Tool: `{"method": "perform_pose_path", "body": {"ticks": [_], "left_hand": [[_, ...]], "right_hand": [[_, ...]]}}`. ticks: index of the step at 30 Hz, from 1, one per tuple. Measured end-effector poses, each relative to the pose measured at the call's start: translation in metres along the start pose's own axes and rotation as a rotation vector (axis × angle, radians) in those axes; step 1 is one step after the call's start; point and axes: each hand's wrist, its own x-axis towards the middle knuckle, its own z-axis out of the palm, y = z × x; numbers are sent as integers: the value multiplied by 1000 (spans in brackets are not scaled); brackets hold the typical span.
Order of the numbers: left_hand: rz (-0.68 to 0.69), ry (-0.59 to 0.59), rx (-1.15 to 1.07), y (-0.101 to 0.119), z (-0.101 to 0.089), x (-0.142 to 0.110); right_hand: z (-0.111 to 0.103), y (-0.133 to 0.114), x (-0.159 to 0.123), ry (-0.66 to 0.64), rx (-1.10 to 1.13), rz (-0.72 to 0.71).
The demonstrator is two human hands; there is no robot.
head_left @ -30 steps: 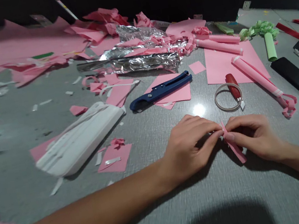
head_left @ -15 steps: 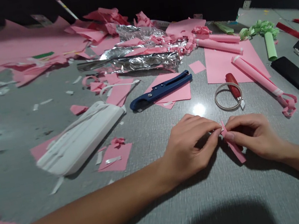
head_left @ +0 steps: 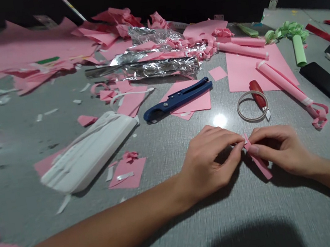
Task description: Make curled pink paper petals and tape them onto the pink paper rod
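Note:
My left hand [head_left: 213, 159] is closed in a pinch, its thumb and index fingertip at the upper end of a narrow pink paper strip [head_left: 261, 167]. A tiny white bit shows at those fingertips; what it is cannot be made out. Facing it, my right hand [head_left: 286, 149] grips the same strip between thumb and fingers. The strip's lower end sticks out free, slanting down toward me. Just beyond the hands lies a red-handled tool [head_left: 257, 93] beside a thin metal ring [head_left: 239, 114].
A blue hand tool [head_left: 176, 100] rests on pink paper. Left of it lies a long white block [head_left: 94, 156]. Crumpled foil [head_left: 162, 68] and pink scraps spread behind. Rolled pink tubes [head_left: 283, 82], a green tube [head_left: 299, 52] and a black phone-like slab [head_left: 324, 82] lie at right.

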Motion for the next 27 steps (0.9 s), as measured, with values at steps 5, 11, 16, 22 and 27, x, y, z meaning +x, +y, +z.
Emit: {"method": "perform_pose_path", "body": {"ticks": [5,11,16,22,27], "left_hand": [[9,-1,-8,-1,1,-1],[38,17,60,-2,1,-3],[20,-21,114,-2,1,-3],[30,-17,99,-3,2,-3],[22,-4,81,-4,3,-3]], "right_hand": [[0,1,0,13,11,7],[-1,2,1,27,10,7],[0,2,1,31,-9,17],[0,2,1,38,-16,-3],[1,1,2,58,-9,-16]]}}
